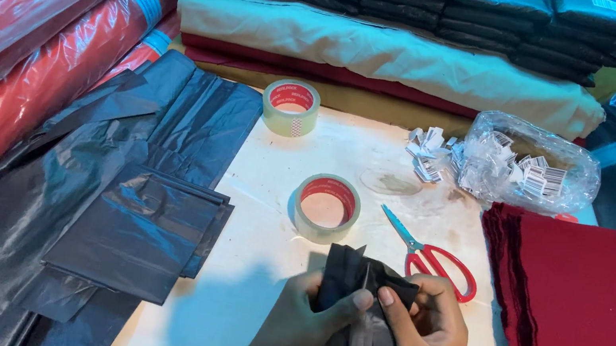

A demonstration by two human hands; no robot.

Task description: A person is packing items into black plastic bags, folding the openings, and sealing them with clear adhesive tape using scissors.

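Observation:
My left hand [298,328] and my right hand [425,338] both pinch the top of a folded black plastic bag [362,301] at the near edge of the white table [254,270]. The bag stands roughly upright between my thumbs, its upper end fanned open. Red-handled scissors [432,259] lie just beyond my right hand. A roll of clear tape with a red core [327,206] sits just past the bag, and a second roll [291,106] lies farther back.
Loose black plastic bags [131,228] pile up at the left, beside red fabric rolls in clear wrap [44,48]. A stack of dark red cloth [585,316] lies at the right. A clear bag of white tags [530,164], folded beige cloth [389,56] and stacked black packages [420,0] sit behind.

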